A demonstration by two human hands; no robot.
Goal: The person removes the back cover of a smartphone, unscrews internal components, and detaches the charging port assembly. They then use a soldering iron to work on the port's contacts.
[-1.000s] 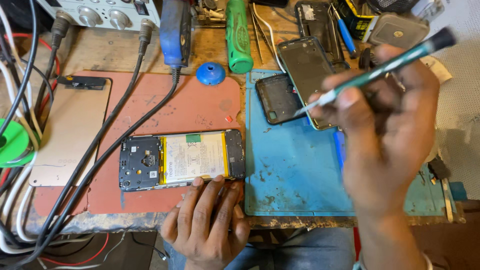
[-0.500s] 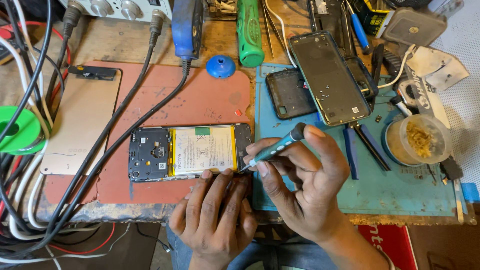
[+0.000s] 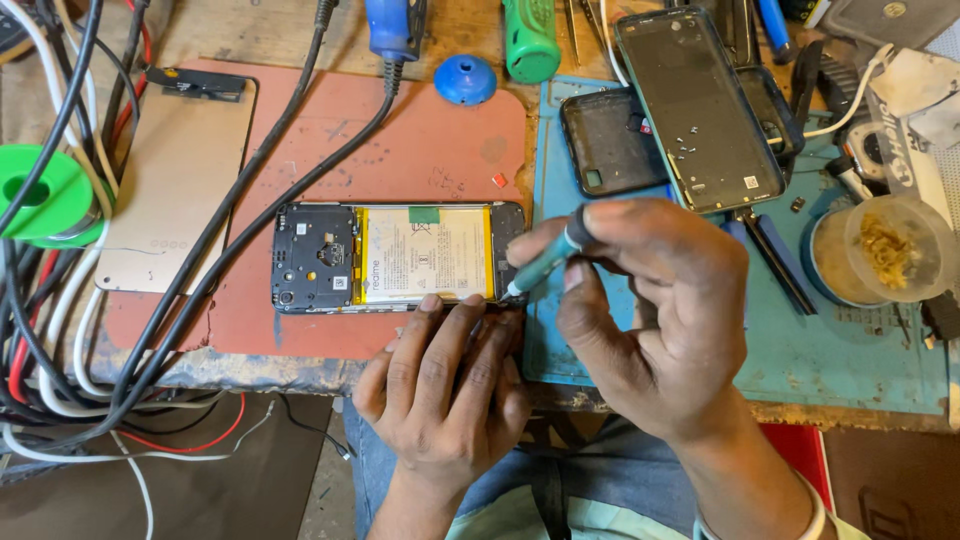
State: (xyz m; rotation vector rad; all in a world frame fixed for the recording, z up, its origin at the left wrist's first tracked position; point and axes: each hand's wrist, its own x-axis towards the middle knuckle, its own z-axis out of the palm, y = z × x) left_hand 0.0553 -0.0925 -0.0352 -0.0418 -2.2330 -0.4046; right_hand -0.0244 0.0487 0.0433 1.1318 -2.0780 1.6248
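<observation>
At frame centre, the opened phone (image 3: 397,257) is steadied by the left hand's (image 3: 445,385) flattened fingertips; a screwdriver (image 3: 545,262) is pinched by the right hand (image 3: 650,300).

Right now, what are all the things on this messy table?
Open phone: 1, black with pale battery, on the red mat.
Red mat: 1, middle of the bench.
Blue mat: 1, right side.
Phone back covers: 2, dark, top of blue mat.
Gold plate: 1, left.
Green reel: 1, far left.
Cables: many, black, white, red, left.
Blue cap: 1, top.
Plastic cup: 1, clear, right.
Screwdriver: 1, teal, tip at phone's end.
Left hand: steadies phone's near edge.
Right hand: holds screwdriver.
</observation>
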